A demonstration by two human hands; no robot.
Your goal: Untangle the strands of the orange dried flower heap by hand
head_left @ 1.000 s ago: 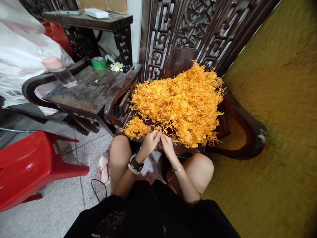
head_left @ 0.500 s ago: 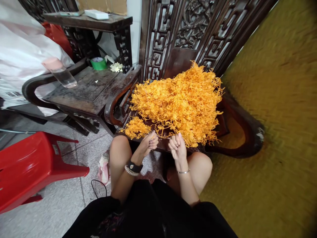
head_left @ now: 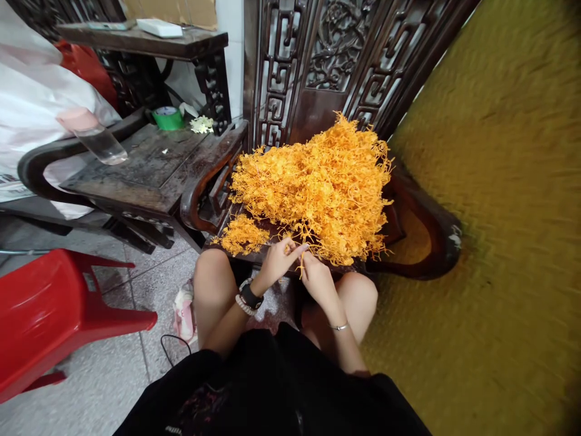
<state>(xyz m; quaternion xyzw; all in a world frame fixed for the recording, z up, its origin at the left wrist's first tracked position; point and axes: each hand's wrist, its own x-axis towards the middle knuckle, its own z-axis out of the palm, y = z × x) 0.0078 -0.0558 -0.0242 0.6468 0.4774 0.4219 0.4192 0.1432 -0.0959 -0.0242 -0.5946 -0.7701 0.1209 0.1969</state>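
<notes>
A large heap of orange, thin-branched sprigs (head_left: 318, 181) lies on a dark carved wooden chair (head_left: 313, 115). At the heap's front left sits a smaller pile of orange sprigs (head_left: 244, 235). My left hand (head_left: 278, 261) and my right hand (head_left: 318, 280) meet at the seat's front edge. Between their fingertips they pinch an orange sprig (head_left: 302, 261), and part of it sticks out above and below my right fingers. Fingers partly hide where each hand grips it.
To the left, a wooden seat (head_left: 136, 175) carries a clear bottle with a pink lid (head_left: 97, 136), green tape (head_left: 167, 118) and small pale pieces (head_left: 201, 125). A red plastic stool (head_left: 49, 315) stands on the floor. At right is a woven yellow-brown surface (head_left: 476, 212).
My hands were together, then drew apart with curled fingers half a second ago. Now they are together again at an orange sprig. The whole view has shifted slightly.
</notes>
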